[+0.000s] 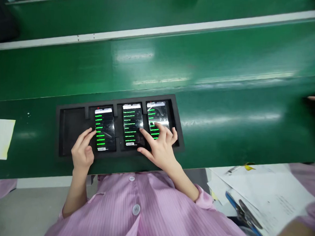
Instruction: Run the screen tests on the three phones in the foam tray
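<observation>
The left hand (83,153) comes up from the near edge of the surface (225,128), with two fingers stretched out close together and their tips at the left edge of the leftmost smartphone (106,129); whether they press on it or hover just above, I cannot tell. The right hand (163,148) reaches in from the lower right with its fingers spread and pinching nothing: the index fingertip is at the right edge of the middle smartphone (132,122), the thumb points toward its lower end, and the other fingers fan out over the rightmost smartphone (158,112). A black tray (70,127) lies slightly slanted on the green surface, divided into four compartments; the smartphones lie face up in the second, third and fourth from the left. All three have lit, dark screens with rows of bright green text. The middle one's list includes "Light sensor test"; the others' lettering is too small to read. Pale reflections cross the glass.
</observation>
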`<act>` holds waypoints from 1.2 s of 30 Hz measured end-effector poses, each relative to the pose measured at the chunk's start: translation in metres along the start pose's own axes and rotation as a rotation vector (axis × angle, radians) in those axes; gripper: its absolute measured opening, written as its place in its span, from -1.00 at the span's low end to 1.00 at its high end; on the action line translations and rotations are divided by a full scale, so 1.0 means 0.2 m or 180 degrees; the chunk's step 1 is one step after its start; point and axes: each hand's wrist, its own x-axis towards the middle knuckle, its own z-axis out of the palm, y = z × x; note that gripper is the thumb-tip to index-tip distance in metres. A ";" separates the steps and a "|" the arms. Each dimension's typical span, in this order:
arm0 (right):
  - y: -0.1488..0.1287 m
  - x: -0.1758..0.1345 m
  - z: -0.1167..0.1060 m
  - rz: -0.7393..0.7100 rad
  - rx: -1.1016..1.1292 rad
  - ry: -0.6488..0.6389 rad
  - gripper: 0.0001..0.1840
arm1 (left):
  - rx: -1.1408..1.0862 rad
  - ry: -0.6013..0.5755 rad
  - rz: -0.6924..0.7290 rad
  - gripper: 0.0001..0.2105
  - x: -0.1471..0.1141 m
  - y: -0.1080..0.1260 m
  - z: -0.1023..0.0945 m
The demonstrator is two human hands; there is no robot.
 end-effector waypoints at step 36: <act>0.22 -0.06 -0.01 0.0446 -0.0034 0.0659 -0.29 | 0.0080 -0.0337 -0.0035 -0.31 0.02 0.00 -0.01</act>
